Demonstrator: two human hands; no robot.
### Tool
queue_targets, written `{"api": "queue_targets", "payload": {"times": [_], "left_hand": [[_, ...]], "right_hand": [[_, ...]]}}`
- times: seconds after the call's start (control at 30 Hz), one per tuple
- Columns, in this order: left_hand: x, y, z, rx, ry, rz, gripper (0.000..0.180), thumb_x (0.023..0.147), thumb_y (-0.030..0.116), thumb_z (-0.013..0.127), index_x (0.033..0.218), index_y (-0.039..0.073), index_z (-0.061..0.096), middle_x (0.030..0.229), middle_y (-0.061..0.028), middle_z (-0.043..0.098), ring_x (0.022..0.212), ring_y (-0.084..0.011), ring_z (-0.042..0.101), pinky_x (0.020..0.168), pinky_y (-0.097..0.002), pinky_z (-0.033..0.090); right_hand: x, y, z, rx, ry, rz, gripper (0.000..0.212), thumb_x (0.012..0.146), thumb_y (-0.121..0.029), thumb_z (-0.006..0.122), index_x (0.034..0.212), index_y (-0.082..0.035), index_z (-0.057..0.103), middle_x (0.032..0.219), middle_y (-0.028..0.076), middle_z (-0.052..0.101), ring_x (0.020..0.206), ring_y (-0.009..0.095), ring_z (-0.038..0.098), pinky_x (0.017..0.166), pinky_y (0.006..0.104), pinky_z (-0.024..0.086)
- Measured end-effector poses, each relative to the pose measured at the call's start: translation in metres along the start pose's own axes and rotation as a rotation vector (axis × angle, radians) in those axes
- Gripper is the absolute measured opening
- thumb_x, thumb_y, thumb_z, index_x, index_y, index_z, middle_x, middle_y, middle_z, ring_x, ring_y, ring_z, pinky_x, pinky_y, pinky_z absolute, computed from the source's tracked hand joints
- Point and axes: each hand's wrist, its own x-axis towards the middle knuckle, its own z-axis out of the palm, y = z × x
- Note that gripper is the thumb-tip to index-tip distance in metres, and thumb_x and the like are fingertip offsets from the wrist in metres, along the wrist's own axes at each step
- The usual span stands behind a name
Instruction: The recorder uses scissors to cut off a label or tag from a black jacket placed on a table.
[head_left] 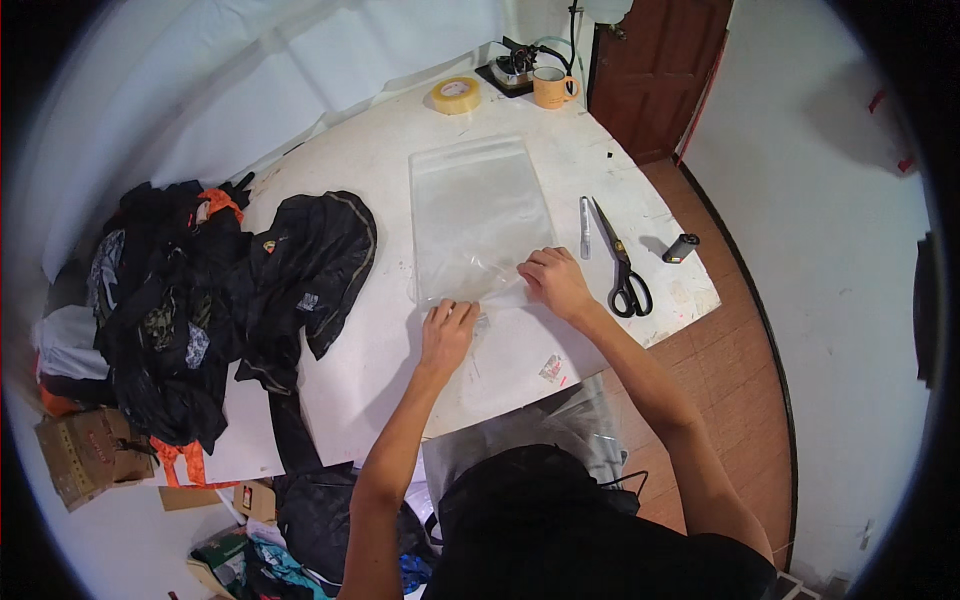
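A clear plastic bag lies flat on the white table, its near edge wrinkled and lifted toward me. My right hand has its fingers curled on the near right corner of the bag, gripping the film. At the near left corner, my left hand is bent with fingers together on the bag's edge; the thumb is mostly hidden. Right of the bag lie black-handled scissors and a slim clear-and-white pen-like tube.
Black garments are heaped along the left side. A tape roll, an orange mug and a dark stand sit at the back. A small dark cylinder stands near the right edge. Clear film hangs before me.
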Motion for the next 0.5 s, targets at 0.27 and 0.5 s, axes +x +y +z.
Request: {"api": "queue_targets", "payload": {"times": [0.27, 0.5], "left_hand": [[-0.061, 0.046, -0.034, -0.091, -0.051, -0.073, 0.029, 0.071, 0.007, 0.064, 0.099, 0.005, 0.068, 0.095, -0.0029, 0.061, 0.091, -0.0214, 0.058, 0.074, -0.0371, 0.048], [-0.082, 0.104, -0.113, -0.255, -0.036, -0.148, 0.029, 0.068, 0.001, 0.066, 0.096, 0.005, 0.069, 0.095, -0.0061, 0.065, 0.089, -0.0228, 0.063, 0.072, -0.0354, 0.05]], "right_hand": [[-0.018, -0.025, -0.015, 0.167, 0.11, 0.098, 0.018, 0.077, -0.008, 0.068, 0.095, -0.006, 0.07, 0.099, 0.009, 0.065, 0.094, 0.027, 0.06, 0.086, 0.0379, 0.046], [-0.087, -0.012, -0.045, 0.548, 0.0, 0.22, 0.041, 0.07, 0.012, 0.058, 0.106, -0.005, 0.067, 0.114, 0.014, 0.062, 0.108, 0.032, 0.058, 0.082, 0.0396, 0.051]]}}
